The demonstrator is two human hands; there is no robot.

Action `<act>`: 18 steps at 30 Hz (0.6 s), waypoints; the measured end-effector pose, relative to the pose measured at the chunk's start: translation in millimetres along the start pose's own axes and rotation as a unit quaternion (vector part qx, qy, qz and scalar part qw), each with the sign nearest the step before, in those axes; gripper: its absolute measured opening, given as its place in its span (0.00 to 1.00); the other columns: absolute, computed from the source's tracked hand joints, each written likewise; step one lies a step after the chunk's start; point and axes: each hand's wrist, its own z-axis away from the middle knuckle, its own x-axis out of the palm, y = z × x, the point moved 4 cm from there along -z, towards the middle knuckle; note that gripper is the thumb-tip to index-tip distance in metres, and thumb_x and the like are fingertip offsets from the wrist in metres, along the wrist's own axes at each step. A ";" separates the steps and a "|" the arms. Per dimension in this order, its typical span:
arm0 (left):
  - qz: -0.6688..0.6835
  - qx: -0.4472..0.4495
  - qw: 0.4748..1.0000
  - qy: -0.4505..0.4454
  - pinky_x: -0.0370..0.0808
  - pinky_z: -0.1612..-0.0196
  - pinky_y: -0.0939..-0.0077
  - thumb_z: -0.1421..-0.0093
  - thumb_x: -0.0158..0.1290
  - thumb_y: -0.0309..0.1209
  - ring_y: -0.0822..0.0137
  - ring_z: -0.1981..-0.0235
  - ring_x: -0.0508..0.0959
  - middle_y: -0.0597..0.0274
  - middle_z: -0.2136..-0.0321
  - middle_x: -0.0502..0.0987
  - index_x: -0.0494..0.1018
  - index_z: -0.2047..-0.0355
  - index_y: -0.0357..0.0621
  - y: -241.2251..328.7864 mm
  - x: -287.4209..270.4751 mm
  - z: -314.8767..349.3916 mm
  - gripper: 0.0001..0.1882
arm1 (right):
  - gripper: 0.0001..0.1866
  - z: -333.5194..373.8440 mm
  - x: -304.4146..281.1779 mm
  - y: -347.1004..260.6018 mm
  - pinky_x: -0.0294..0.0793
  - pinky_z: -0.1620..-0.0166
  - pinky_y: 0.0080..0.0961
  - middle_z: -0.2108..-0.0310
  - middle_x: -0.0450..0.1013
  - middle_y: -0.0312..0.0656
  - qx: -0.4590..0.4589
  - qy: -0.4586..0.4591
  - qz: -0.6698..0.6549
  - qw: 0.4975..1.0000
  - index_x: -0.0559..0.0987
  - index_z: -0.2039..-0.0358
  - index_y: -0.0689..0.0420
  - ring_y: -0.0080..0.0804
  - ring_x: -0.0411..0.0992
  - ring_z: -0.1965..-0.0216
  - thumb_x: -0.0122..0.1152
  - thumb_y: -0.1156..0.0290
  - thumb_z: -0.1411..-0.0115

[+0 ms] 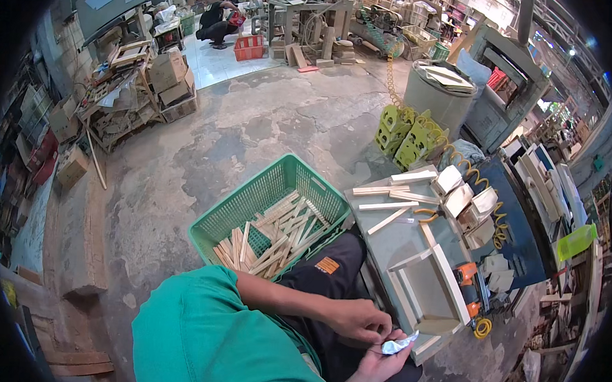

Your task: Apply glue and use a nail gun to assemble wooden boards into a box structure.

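Over my dark-trousered lap, my right hand [379, 370] holds a small crumpled white and pale blue packet [400, 343], perhaps of thin plastic or foil. Just above it is my left hand [359, 321], its fingers curled together close to the packet's edge; whatever they pinch, if anything, is too small to see. Beside my hands, a pale wooden frame with a panel inside [459, 290] lies on the grey worktable [380, 242]. An orange and black nail gun [469, 291] rests against the frame's far right side.
A green plastic basket [200, 229] of wooden strips stands left of the table. Loose strips [388, 207] and stacked wooden blocks [462, 196] lie at the table's far end. Behind are a yellow coiled hose [500, 221], lime-green stands [415, 139] and a crouching person [219, 23].
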 end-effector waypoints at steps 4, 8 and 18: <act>-0.152 0.017 0.987 0.055 0.78 0.67 0.55 0.36 0.61 0.33 0.48 0.71 0.83 0.52 0.74 0.81 0.76 0.54 0.44 5.1 -35.4 0.8 0.12 | 0.18 24.9 6.5 -25.7 0.77 0.76 0.21 0.62 0.78 0.41 0.028 -0.045 -0.079 0.995 0.74 0.48 0.63 0.26 0.75 0.73 0.53 0.58 0.22; -0.228 0.012 0.962 0.149 0.79 0.63 0.54 0.37 0.62 0.32 0.47 0.67 0.84 0.51 0.72 0.81 0.78 0.58 0.46 -5.6 -81.8 6.9 0.09 | 0.21 28.6 2.3 -35.5 0.66 0.84 0.13 0.70 0.70 0.36 0.001 -0.051 -0.038 0.998 0.72 0.44 0.63 0.17 0.66 0.80 0.52 0.56 0.21; -0.382 -0.022 0.873 0.304 0.79 0.54 0.57 0.39 0.62 0.29 0.46 0.59 0.81 0.52 0.63 0.79 0.79 0.60 0.40 -82.8 -156.0 47.4 0.08 | 0.26 15.7 53.1 -34.6 0.75 0.79 0.14 0.65 0.75 0.39 -0.138 -0.013 0.179 0.974 0.67 0.35 0.66 0.20 0.71 0.78 0.55 0.59 0.22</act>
